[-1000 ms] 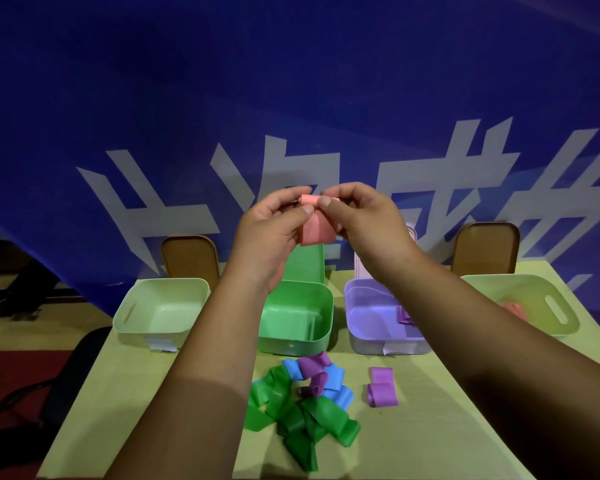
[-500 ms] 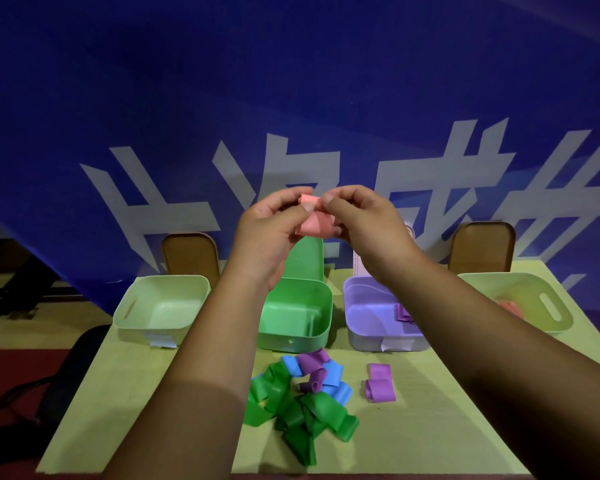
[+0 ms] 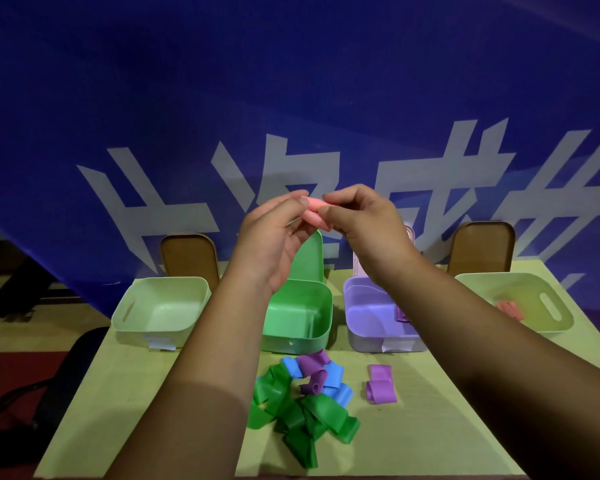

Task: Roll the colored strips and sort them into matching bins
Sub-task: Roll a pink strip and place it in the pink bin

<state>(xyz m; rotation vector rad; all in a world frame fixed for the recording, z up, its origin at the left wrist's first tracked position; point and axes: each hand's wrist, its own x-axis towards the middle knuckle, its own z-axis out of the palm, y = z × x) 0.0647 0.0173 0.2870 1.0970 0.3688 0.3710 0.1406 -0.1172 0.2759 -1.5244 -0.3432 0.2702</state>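
Observation:
Raised in front of me, my left hand (image 3: 274, 237) and my right hand (image 3: 364, 223) pinch a pink strip (image 3: 315, 213) between them; it is wound into a tight roll. On the table below lies a heap of green, blue and purple strips (image 3: 305, 400), with one purple strip (image 3: 381, 384) apart to its right. Along the back stand a pale green bin (image 3: 160, 311), a green bin (image 3: 297, 320), a purple bin (image 3: 371, 313) holding a purple roll (image 3: 401, 313), and a pale yellow-green bin (image 3: 548, 306) holding pink rolls (image 3: 510, 309).
The yellow-green table (image 3: 125, 410) ends near my forearms at the front. Two brown chair backs (image 3: 189, 258) rise behind the bins, in front of a blue banner. The green and purple bins have lids standing upright at the back. A dark chair sits left of the table.
The pink strip hung as a flat flap from my fingers a second ago; it is now wound up into a compact roll. Both hands stayed raised in place.

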